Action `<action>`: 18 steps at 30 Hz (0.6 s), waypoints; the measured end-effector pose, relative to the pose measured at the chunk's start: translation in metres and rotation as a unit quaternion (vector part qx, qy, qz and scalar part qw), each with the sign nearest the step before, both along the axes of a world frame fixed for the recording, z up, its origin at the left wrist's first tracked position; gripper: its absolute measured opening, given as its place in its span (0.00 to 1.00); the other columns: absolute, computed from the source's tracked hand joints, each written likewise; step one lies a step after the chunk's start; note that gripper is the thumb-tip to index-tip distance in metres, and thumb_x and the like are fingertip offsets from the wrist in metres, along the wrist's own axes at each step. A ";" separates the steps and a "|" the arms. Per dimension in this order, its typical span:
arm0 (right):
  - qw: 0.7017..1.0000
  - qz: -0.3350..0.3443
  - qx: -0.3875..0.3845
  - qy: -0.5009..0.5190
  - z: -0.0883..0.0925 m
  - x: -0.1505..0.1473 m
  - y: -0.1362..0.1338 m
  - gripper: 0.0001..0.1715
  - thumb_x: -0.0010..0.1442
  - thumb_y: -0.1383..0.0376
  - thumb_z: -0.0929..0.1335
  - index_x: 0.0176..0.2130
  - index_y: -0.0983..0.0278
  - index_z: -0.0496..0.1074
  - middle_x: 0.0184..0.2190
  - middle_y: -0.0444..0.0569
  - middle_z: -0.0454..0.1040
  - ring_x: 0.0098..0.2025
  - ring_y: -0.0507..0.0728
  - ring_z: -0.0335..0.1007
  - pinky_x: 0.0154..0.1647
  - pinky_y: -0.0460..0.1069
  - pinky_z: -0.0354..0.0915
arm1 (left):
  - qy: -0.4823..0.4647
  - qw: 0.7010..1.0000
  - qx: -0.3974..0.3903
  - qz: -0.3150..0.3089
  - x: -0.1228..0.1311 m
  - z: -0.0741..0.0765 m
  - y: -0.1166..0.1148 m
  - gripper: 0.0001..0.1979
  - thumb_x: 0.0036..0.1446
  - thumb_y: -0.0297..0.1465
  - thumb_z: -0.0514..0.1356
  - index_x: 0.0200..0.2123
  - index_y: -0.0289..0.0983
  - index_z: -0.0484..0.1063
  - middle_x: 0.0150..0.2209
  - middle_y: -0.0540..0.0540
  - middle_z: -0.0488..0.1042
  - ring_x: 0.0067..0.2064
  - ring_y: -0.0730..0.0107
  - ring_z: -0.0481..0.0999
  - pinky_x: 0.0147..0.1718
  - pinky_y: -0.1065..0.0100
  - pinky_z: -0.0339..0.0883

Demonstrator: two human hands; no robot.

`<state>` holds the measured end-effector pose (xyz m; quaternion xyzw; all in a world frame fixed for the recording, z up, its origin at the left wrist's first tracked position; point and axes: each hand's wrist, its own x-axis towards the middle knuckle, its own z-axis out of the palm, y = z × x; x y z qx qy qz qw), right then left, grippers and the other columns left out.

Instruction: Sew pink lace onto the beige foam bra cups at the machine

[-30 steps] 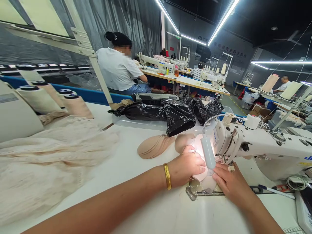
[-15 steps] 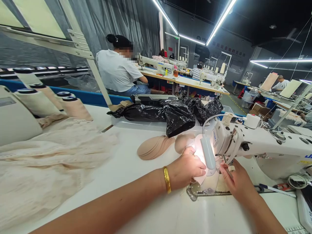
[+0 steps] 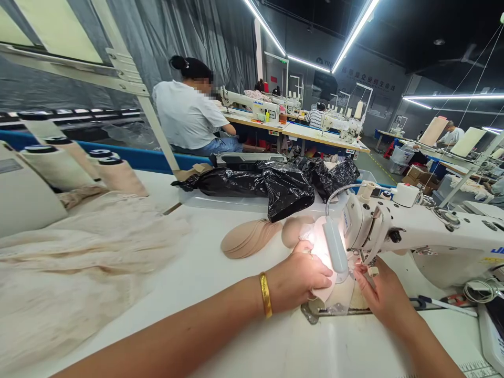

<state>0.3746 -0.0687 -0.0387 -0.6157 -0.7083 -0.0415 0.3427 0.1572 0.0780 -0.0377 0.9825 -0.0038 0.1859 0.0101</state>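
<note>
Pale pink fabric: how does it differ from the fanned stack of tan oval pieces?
The pale pink fabric is in the left hand; the fanned stack of tan oval pieces lies untouched. The fabric is brightly lit beside the slim grey lamp; the stack sits outside the bright spot. The fabric looks paler, the stack darker.

Pale pink fabric [image 3: 319, 242]; white sewing machine [image 3: 444, 228]; black bags [image 3: 289, 190]; gold bracelet [image 3: 265, 295]

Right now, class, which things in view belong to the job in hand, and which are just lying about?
In use:
pale pink fabric, gripped by the left hand
sewing machine, right hand by its head
lit lamp
stacked beige pieces, probably

Apparently lying about:
black plastic bags
pen
cream cloth at left
</note>
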 end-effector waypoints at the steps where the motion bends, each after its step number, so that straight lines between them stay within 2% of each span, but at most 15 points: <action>1: 1.000 0.001 -0.001 0.003 0.000 0.000 0.000 0.07 0.74 0.61 0.61 0.47 0.58 0.67 0.39 0.50 0.78 0.42 0.63 0.77 0.40 0.57 0.74 | 0.012 1.000 -0.006 -0.002 0.000 0.001 0.000 0.12 0.45 0.17 0.64 0.30 0.39 0.72 0.33 0.53 0.79 0.35 0.65 0.75 0.49 0.57 0.58; 6: 1.000 -0.012 -0.016 0.003 -0.003 0.003 0.000 0.09 0.74 0.60 0.61 0.47 0.60 0.68 0.39 0.52 0.77 0.39 0.62 0.77 0.38 0.57 0.74 | 0.025 1.000 -0.010 0.000 -0.001 0.004 0.000 0.13 0.44 0.17 0.63 0.31 0.39 0.73 0.34 0.53 0.79 0.35 0.64 0.75 0.50 0.54 0.57; 11: 0.999 -0.007 -0.025 -0.024 -0.009 0.005 -0.001 0.12 0.75 0.61 0.60 0.46 0.60 0.70 0.42 0.55 0.77 0.43 0.63 0.76 0.41 0.57 0.73 | 0.031 0.999 0.010 0.017 -0.002 0.004 -0.003 0.13 0.46 0.18 0.64 0.33 0.40 0.75 0.34 0.52 0.78 0.35 0.63 0.75 0.48 0.54 0.56; 15: 0.999 0.007 -0.016 -0.048 -0.010 0.005 -0.002 0.10 0.75 0.62 0.60 0.48 0.59 0.69 0.40 0.52 0.77 0.40 0.61 0.76 0.38 0.55 0.71 | 0.015 0.999 0.025 0.022 -0.003 0.004 -0.007 0.07 0.51 0.24 0.66 0.33 0.40 0.73 0.34 0.51 0.78 0.35 0.61 0.75 0.47 0.54 0.57; 18: 0.995 0.027 -0.062 -0.068 -0.008 0.003 -0.003 0.10 0.74 0.63 0.59 0.47 0.58 0.69 0.36 0.48 0.76 0.35 0.60 0.73 0.33 0.53 0.67 | -0.011 0.999 0.031 0.019 -0.002 0.001 -0.010 0.06 0.58 0.29 0.66 0.30 0.39 0.71 0.34 0.50 0.77 0.34 0.62 0.74 0.46 0.54 0.56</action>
